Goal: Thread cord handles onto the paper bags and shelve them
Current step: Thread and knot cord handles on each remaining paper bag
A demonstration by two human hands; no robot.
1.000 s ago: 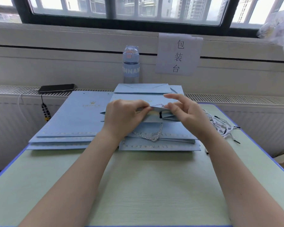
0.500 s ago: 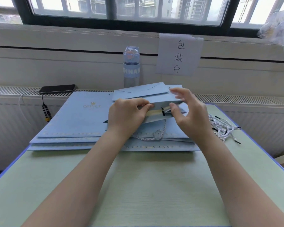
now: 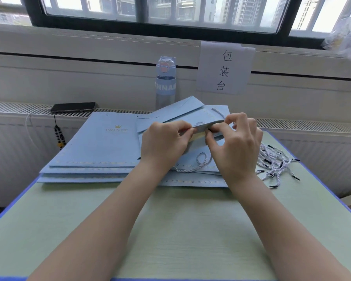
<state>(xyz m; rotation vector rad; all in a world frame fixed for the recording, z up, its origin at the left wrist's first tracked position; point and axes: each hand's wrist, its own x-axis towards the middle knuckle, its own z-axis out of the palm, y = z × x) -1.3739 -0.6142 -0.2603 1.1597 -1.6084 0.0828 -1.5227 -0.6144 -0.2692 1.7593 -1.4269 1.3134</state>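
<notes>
Just in front of the water bottle (image 3: 165,82), a folded light blue paper bag (image 3: 180,116) is held tilted above the worktop (image 3: 170,230). The left hand (image 3: 164,142) has its fingers (image 3: 180,127) curled, pinching the bag's near edge. The right hand (image 3: 237,147) pinches the same edge between thumb and forefinger. A twisted cord (image 3: 218,112) shows at the bag's far rim. Left of the bottle and nearer lies a stack of flat bags (image 3: 97,151); right of it and nearer, loose cords (image 3: 276,161); further left of the bottle, a phone (image 3: 73,107)
</notes>
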